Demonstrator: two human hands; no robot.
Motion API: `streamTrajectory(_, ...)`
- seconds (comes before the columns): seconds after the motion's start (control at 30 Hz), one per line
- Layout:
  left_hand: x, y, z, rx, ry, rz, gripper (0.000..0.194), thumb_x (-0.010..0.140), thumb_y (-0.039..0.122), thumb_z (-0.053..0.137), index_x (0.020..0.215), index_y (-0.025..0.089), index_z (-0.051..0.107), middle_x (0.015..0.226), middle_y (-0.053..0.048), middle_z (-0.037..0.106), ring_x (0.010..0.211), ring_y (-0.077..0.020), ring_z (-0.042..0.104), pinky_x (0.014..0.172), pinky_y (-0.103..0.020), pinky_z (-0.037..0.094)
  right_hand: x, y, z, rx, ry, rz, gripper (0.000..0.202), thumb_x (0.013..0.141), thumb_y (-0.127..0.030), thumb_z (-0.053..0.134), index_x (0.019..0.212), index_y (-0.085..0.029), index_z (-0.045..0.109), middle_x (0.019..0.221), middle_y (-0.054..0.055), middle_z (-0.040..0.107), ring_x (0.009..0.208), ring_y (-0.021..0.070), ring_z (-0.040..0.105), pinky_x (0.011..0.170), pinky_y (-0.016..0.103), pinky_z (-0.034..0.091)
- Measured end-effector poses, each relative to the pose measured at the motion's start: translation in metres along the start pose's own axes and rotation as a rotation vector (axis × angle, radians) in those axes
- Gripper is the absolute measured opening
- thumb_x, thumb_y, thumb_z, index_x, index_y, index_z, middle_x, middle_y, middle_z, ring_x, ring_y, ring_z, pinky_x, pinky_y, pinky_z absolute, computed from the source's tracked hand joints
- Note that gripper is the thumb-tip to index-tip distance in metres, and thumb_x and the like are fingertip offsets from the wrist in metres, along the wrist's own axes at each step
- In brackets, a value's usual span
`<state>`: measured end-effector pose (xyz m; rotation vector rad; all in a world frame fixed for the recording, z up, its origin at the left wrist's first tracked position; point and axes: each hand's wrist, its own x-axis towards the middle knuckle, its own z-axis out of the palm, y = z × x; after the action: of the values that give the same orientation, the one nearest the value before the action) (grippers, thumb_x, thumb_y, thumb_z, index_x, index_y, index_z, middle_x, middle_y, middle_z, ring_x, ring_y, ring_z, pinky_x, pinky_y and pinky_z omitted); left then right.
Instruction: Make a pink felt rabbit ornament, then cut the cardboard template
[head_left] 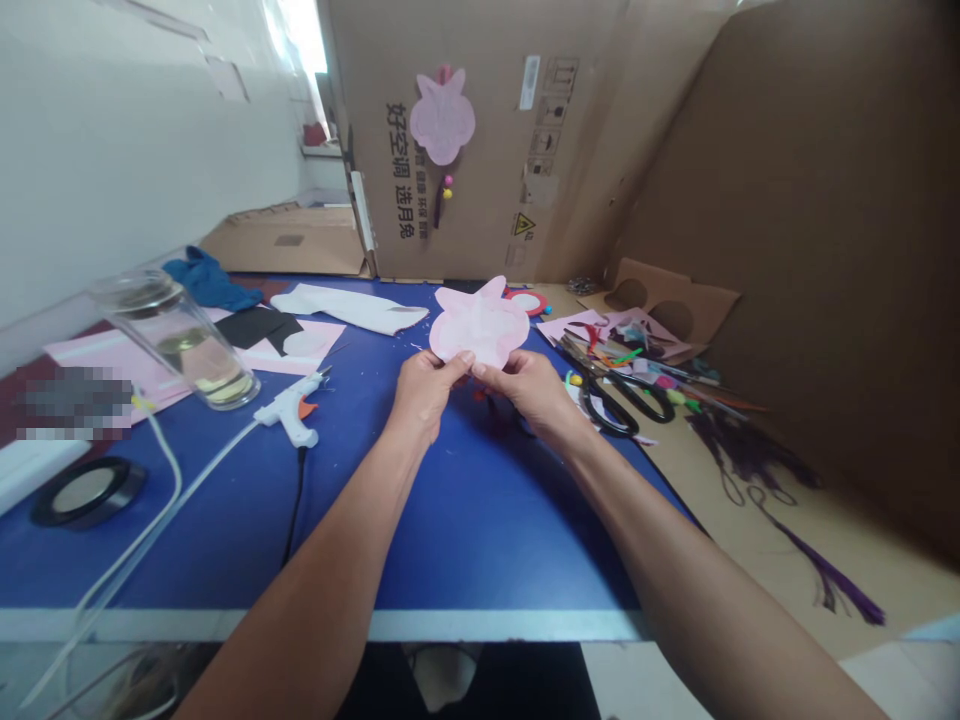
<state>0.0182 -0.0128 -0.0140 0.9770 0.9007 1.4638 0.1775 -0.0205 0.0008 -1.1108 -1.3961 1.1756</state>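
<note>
Two hands share one pink cutout (480, 325), held up over the middle of the table (450, 540): the left hand (426, 395) and the right hand (534, 390) each pinch its lower edge, thumbs on the near face. The step in hand looks like handling or checking this piece; the next move would call for a light, even pinch, since paper probably creases easily. Something red and dark lies below the hands, too hidden to name.

The blue tabletop carries a glue gun (291, 410), a glass (199, 350) and a tape roll (88, 490) on the left, with scissors (626, 405) among scraps on the right. Behind stands a cardboard panel (637, 130) bearing a similar pink shape (442, 125); a white wall (150, 130) rises at left.
</note>
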Motion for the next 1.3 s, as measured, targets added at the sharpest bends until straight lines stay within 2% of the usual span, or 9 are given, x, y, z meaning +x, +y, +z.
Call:
streamTrajectory(0.07, 0.001, 0.0, -0.001, -0.002, 0.003, 0.003, 0.034, 0.064, 0.036, 0.1, 0.086, 0.016, 0.085, 0.085, -0.008, 0.082, 0.074, -0.0174, 0.068, 0.075, -0.031, 0.055, 0.0, 0.0, -0.001, 0.022, 0.008, -0.003, 0.054, 0.064, -0.066, 0.097, 0.078, -0.018, 0.076, 0.074, 0.005, 0.076, 0.063, 0.0177, 0.062, 0.059, 0.03, 0.04)
streamTrajectory(0.2, 0.0, -0.001, 0.0, -0.021, -0.005, -0.024, 0.036, 0.063, 0.034, 0.102, 0.091, 0.016, 0.087, 0.09, -0.009, 0.084, 0.079, -0.0201, 0.073, 0.081, -0.034, 0.058, 0.006, 0.006, -0.005, 0.071, 0.134, -0.07, 0.048, 0.07, -0.062, 0.094, 0.086, -0.019, 0.079, 0.076, 0.003, 0.075, 0.062, 0.0147, 0.055, 0.058, 0.03, 0.039)
streamTrajectory(0.33, -0.001, -0.001, 0.002, -0.013, -0.015, -0.06, 0.04, 0.061, 0.035, 0.104, 0.092, 0.016, 0.087, 0.095, -0.01, 0.085, 0.078, -0.0198, 0.073, 0.079, -0.034, 0.059, 0.009, 0.01, -0.008, 0.144, 0.206, -0.104, 0.045, 0.069, -0.057, 0.094, 0.09, -0.02, 0.081, 0.079, 0.003, 0.076, 0.063, 0.0143, 0.054, 0.059, 0.03, 0.042)
streamTrajectory(0.47, -0.001, 0.004, 0.003, -0.066, 0.009, -0.025, 0.048, 0.062, 0.047, 0.104, 0.097, 0.018, 0.086, 0.099, -0.009, 0.086, 0.086, -0.023, 0.077, 0.082, -0.036, 0.061, 0.008, 0.008, -0.007, 0.131, 0.185, -0.113, 0.044, 0.068, -0.056, 0.096, 0.085, -0.02, 0.08, 0.08, 0.004, 0.076, 0.067, 0.0156, 0.056, 0.062, 0.03, 0.043)
streamTrajectory(0.63, 0.002, 0.006, 0.0, -0.119, 0.059, -0.014, 0.054, 0.061, 0.057, 0.103, 0.092, 0.017, 0.084, 0.094, -0.011, 0.085, 0.093, -0.0282, 0.081, 0.085, -0.04, 0.064, 0.007, 0.01, -0.006, 0.12, 0.143, -0.084, 0.045, 0.066, -0.057, 0.097, 0.082, -0.019, 0.079, 0.076, 0.002, 0.073, 0.065, 0.0146, 0.053, 0.061, 0.03, 0.041)
streamTrajectory(0.83, 0.005, 0.004, -0.003, -0.138, 0.078, -0.047, 0.054, 0.06, 0.057, 0.104, 0.088, 0.017, 0.082, 0.092, -0.012, 0.085, 0.098, -0.031, 0.081, 0.087, -0.042, 0.065, 0.005, 0.005, -0.007, 0.152, 0.138, -0.102, 0.047, 0.07, -0.06, 0.093, 0.09, -0.02, 0.081, 0.078, 0.001, 0.072, 0.065, 0.0139, 0.051, 0.063, 0.03, 0.044)
streamTrajectory(1.03, 0.006, 0.004, -0.006, -0.146, 0.086, -0.05, 0.049, 0.066, 0.053, 0.103, 0.093, 0.016, 0.082, 0.094, -0.013, 0.085, 0.097, -0.0315, 0.081, 0.088, -0.044, 0.065, 0.007, 0.006, -0.009, 0.157, 0.112, -0.097, 0.053, 0.072, -0.071, 0.09, 0.072, -0.021, 0.072, 0.068, -0.001, 0.063, 0.063, 0.0134, 0.051, 0.064, 0.03, 0.046)
streamTrajectory(1.17, 0.007, 0.005, -0.007, -0.151, 0.099, -0.049, 0.047, 0.068, 0.05, 0.102, 0.094, 0.016, 0.082, 0.094, -0.014, 0.085, 0.099, -0.0319, 0.08, 0.088, -0.044, 0.064, 0.008, 0.008, -0.01, 0.139, 0.113, -0.092, 0.054, 0.075, -0.074, 0.088, 0.074, -0.022, 0.072, 0.072, 0.001, 0.065, 0.067, 0.015, 0.056, 0.066, 0.03, 0.05)
streamTrajectory(1.3, 0.006, 0.005, -0.007, -0.133, 0.093, -0.059, 0.05, 0.066, 0.052, 0.103, 0.095, 0.016, 0.082, 0.093, -0.014, 0.084, 0.1, -0.0325, 0.08, 0.088, -0.045, 0.064, 0.008, 0.006, -0.011, 0.152, 0.145, -0.095, 0.05, 0.074, -0.07, 0.09, 0.079, -0.023, 0.074, 0.079, 0.002, 0.071, 0.071, 0.016, 0.061, 0.066, 0.029, 0.051)
